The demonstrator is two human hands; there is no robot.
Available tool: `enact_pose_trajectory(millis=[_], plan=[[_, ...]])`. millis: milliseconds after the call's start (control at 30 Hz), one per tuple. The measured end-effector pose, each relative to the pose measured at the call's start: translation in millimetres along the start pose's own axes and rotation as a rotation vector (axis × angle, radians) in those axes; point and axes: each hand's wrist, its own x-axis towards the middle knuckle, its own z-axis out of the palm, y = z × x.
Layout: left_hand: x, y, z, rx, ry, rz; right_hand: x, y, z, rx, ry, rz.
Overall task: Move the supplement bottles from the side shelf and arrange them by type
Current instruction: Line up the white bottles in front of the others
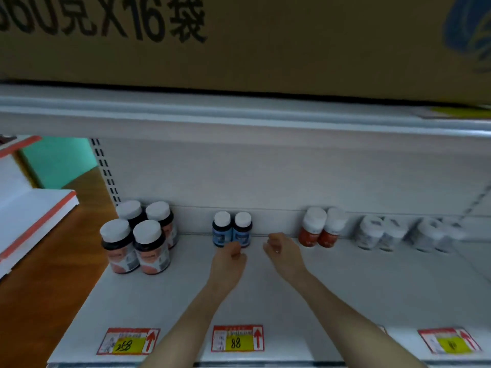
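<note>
Two blue-labelled bottles (231,229) with white caps stand side by side at the back of the white shelf (265,301). My left hand (229,258) hovers just in front of them, fingers curled, holding nothing. To the right of the blue pair, my right hand (281,249) is loosely curled and empty. Several dark bottles with orange labels (138,237) are grouped at the shelf's left end. Two red bottles (320,228) stand to the right, then several white bottles (398,235), blurred.
A large cardboard box (239,43) sits on the upper shelf (239,115) overhead. Price tags (237,338) line the front edge. At the left a lower white and orange shelf (34,216) stands over the wooden floor (53,274).
</note>
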Motion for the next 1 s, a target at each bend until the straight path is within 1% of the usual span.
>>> enact_pose_trajectory(millis=[100,200,367,500,567,600,733,867,1000], plan=[[-20.4,18.4,2.8,-0.044,-0.057,0.055,-28.6,4.7,-23.1,0.044,0.117,0.037],[-38.3,44.1,19.5,-0.050,-0.133,0.152,-56.5,15.8,-53.6,0.083,0.238,0.052],[-62.5,93.6,77.5,-0.084,-0.228,0.240,-99.4,53.0,-128.7,0.130,0.392,0.141],[-82.9,139.0,150.2,-0.129,-0.342,0.287,-140.0,92.7,-207.1,0.058,0.493,0.169],[-95.8,167.2,196.3,-0.175,-0.399,0.359,-160.0,116.9,-251.2,0.042,0.561,0.182],[-104.4,183.7,221.1,-0.211,-0.436,0.390,-170.2,128.8,-275.2,0.028,0.599,0.187],[-150.6,255.7,318.2,-0.329,-0.565,0.421,-209.5,174.6,-376.8,-0.014,0.731,0.172],[-197.3,320.9,395.4,-0.403,-0.648,0.450,-245.9,217.0,-467.5,0.002,0.798,0.162],[-226.0,366.5,459.0,-0.380,-0.705,0.464,-272.8,266.0,-531.8,0.054,0.860,0.197]])
